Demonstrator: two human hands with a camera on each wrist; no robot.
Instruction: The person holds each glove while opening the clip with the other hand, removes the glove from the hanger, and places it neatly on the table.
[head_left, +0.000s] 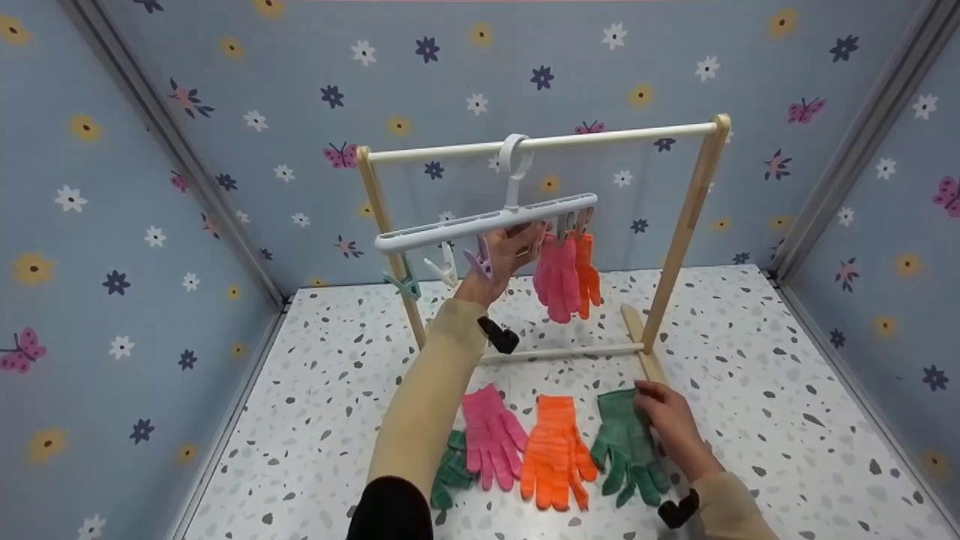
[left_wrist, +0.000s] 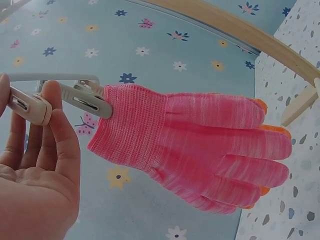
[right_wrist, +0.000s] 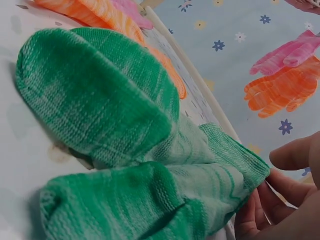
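Observation:
My left hand [head_left: 510,253] is raised under a white clip hanger [head_left: 442,229] and pinches a pale pink clip [left_wrist: 31,106] between thumb and fingers. Right beside it, a pink glove [head_left: 556,279] hangs by its cuff from a grey clip [left_wrist: 87,101], with an orange glove [head_left: 589,277] behind it. Down on the speckled surface, my right hand [head_left: 675,424] pinches the cuff corner of a green glove [head_left: 624,431], thumb above and fingers below. That glove lies palm down with its fingers toward me.
A wooden rack [head_left: 615,138] carries the hanger. Purple [head_left: 480,259], white [head_left: 444,270] and teal [head_left: 405,286] clips dangle on its left side. On the surface lie an orange glove [head_left: 556,450], a pink glove [head_left: 493,435] and another green glove [head_left: 453,471], partly hidden by my left forearm.

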